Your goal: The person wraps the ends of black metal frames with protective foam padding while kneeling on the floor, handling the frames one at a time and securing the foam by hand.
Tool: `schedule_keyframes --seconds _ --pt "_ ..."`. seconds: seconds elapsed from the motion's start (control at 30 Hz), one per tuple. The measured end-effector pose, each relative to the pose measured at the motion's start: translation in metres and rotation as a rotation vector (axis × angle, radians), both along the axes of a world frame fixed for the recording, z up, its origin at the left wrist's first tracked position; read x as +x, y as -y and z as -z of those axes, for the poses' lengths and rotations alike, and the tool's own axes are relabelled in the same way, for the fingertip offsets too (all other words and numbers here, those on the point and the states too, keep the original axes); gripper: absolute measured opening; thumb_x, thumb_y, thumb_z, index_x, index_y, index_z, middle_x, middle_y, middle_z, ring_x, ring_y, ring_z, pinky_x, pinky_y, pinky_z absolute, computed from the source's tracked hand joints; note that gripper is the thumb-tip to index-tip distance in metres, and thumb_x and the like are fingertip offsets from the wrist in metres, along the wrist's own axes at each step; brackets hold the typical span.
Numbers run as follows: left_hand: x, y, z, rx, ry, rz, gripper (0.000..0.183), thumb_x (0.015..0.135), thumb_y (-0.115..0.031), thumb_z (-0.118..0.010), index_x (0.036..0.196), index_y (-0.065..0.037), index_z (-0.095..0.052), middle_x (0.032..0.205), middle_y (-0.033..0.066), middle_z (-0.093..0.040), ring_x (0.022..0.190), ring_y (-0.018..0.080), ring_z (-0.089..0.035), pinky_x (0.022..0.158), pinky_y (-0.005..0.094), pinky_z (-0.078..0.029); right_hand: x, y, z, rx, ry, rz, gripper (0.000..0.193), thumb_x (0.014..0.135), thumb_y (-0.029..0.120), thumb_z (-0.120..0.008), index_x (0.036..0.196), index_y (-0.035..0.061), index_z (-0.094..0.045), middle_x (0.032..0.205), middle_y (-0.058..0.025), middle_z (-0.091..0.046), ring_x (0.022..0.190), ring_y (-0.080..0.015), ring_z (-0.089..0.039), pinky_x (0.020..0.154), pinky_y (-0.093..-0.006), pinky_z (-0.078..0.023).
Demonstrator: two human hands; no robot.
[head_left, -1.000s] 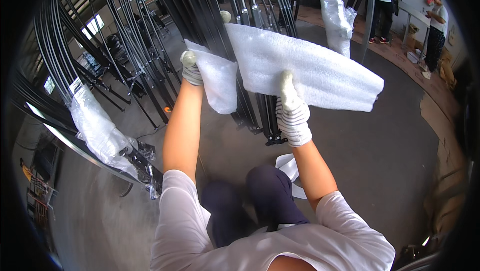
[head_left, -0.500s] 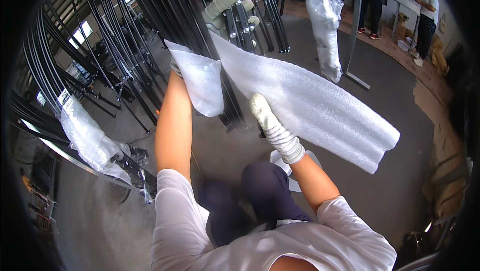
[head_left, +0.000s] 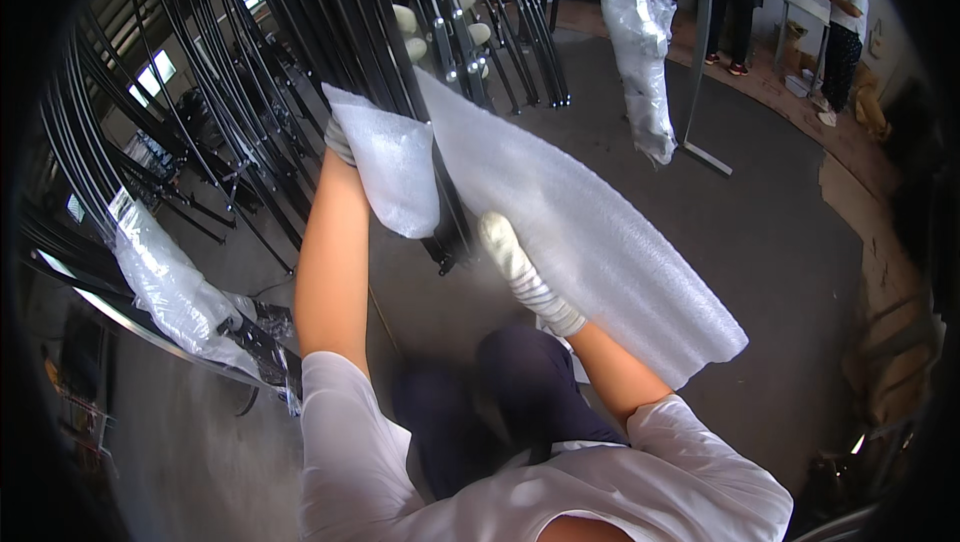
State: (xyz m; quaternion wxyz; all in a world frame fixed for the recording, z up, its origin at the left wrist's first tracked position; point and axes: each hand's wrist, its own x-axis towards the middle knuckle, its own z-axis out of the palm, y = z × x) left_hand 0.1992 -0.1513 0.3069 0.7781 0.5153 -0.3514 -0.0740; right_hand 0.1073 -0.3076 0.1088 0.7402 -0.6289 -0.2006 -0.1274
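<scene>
Foam sheet [head_left: 590,232]: white, long axis from upper left by the black metal tubes [head_left: 440,52] down to lower right. Left hand [head_left: 440,32], gloved, closed on tubes at its top. Right hand [head_left: 510,262] pressed flat mid-sheet, nearer.

White foam sheet [head_left: 580,232] draped over black metal rods [head_left: 440,72]

The long, soft sheet runs from frame centre down to the lower right, its shorter end folded over the rods (hanging like a flap) at centre left.
</scene>
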Motion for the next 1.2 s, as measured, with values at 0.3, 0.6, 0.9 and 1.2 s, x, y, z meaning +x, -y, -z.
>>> schedule_keyframes --seconds 0.3,0.6,0.9,1.2 --pt "-0.004 0.027 -0.017 0.033 -0.037 0.167 0.040 0.073 -0.011 -0.062 0.108 0.003 -0.052 0.099 0.0188 -0.059 0.090 0.0290 -0.060 0.078 0.0386 -0.052 0.026 0.125 -0.038 0.264 -0.034 -0.189 0.042 0.084 0.023 -0.057 0.118 -0.0006 -0.048 0.100 -0.0172 -0.061 0.084 -0.0230 -0.064 0.075 -0.0366 -0.053" --pt "-0.004 0.048 -0.022 0.073 -0.072 0.231 0.042 0.075 -0.013 -0.062 0.113 0.003 -0.050 0.102 0.0198 -0.058 0.093 0.0299 -0.059 0.080 0.0396 -0.052 0.024 0.152 -0.217 -0.484 0.326 -0.436 0.059 0.081 0.035 -0.061 0.125 0.0012 -0.043 0.111 -0.0200 -0.056 0.095 -0.0263 -0.060 0.080 -0.0336 -0.051" --pt "-0.005 0.055 -0.023 0.196 -0.004 0.272 0.054 0.081 -0.015 -0.058 0.127 -0.001 -0.033 0.113 0.0208 -0.048 0.104 0.0328 -0.054 0.087 0.0420 -0.050 -0.025 0.092 -0.185 -0.572 0.313 -0.264 0.028 0.080 0.007 -0.057 0.107 -0.0002 -0.057 0.074 -0.0075 -0.060 0.068 -0.0109 -0.056 0.064 -0.0236 -0.045" --pt "0.000 0.049 -0.037 0.711 0.036 0.141 0.050 0.083 -0.033 -0.059 0.122 -0.005 -0.046 0.103 0.0110 -0.061 0.090 0.0156 -0.062 0.072 0.0261 -0.054 -0.031 0.039 -0.098 0.005 0.040 -0.058 0.037 0.086 0.013 -0.057 0.117 -0.0048 -0.048 0.099 -0.0108 -0.060 0.088 -0.0111 -0.053 0.077 -0.0240 -0.044"
